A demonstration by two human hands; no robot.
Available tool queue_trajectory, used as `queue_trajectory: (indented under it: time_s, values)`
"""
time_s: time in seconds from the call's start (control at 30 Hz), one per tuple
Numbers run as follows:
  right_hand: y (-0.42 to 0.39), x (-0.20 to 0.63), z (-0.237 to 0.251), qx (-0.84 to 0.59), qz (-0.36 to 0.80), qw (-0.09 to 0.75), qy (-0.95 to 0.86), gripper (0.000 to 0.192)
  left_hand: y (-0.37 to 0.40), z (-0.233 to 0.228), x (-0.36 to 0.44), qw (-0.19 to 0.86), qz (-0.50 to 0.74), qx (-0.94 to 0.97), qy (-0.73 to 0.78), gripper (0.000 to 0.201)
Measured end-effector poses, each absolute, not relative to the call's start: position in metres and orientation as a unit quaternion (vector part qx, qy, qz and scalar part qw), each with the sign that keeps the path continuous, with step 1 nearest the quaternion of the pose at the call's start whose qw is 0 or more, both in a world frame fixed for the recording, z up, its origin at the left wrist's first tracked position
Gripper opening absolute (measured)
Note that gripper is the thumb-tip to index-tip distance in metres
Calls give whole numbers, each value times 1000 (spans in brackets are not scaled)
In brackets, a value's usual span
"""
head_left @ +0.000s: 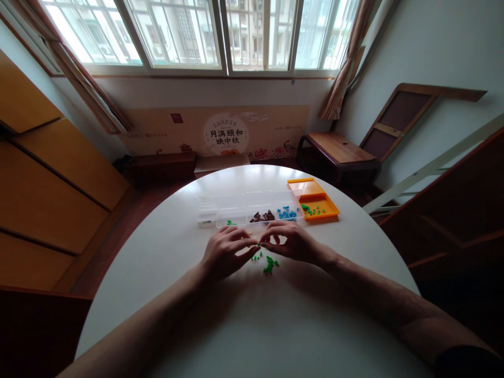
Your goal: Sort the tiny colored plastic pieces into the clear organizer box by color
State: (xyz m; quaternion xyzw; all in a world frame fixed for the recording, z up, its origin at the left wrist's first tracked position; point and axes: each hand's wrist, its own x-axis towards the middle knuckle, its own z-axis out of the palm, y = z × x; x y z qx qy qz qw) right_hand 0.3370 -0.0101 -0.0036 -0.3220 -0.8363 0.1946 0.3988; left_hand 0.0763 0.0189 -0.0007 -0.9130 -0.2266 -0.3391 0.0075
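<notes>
Both my hands rest on a round white table (244, 325), fingertips almost meeting. My left hand (224, 252) and my right hand (293, 242) pinch at something tiny between them, too small to make out. Just below the fingertips lies a small scatter of green beads (269, 264). Behind the hands stands a clear compartment box (236, 207) holding brown pieces (263, 216), blue pieces (287, 213) and a few green ones (231, 222). To its right sits an orange tray (321, 210) with green pieces inside.
A low wooden bench (338, 152) stands at the back right under the window. Wooden panels lean on the left wall and a wooden frame leans at the right. The table's edge curves close on both sides.
</notes>
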Motion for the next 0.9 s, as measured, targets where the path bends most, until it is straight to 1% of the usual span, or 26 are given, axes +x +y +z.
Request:
queue_trajectory:
  time_s: [0.2, 0.33, 0.4, 0.5, 0.6, 0.7, 0.9]
  values:
    - [-10, 340, -9, -346, 185, 391, -833, 10, 27, -1, 66, 40, -345, -904, -250, 10]
    - [-9, 345, -13, -349, 142, 366, -851, 6, 40, 0, 51, 70, -360, -865, -343, 16]
    - [-8, 347, -14, -343, 128, 356, -860, 4, 46, 1, 45, 68, -356, -849, -386, 18]
    - [-9, 350, -11, -344, 123, 338, -867, 8, 51, 1, 40, 49, -347, -834, -426, 19]
    - [-10, 352, -8, -350, 120, 310, -876, 11, 52, 0, 40, 37, -341, -832, -435, 20]
    - [-10, 353, -7, -350, 121, 291, -882, 9, 51, -1, 41, 37, -337, -834, -436, 22]
    - [-10, 353, -8, -357, 113, 288, -882, 8, 51, -2, 41, 33, -343, -833, -432, 23]
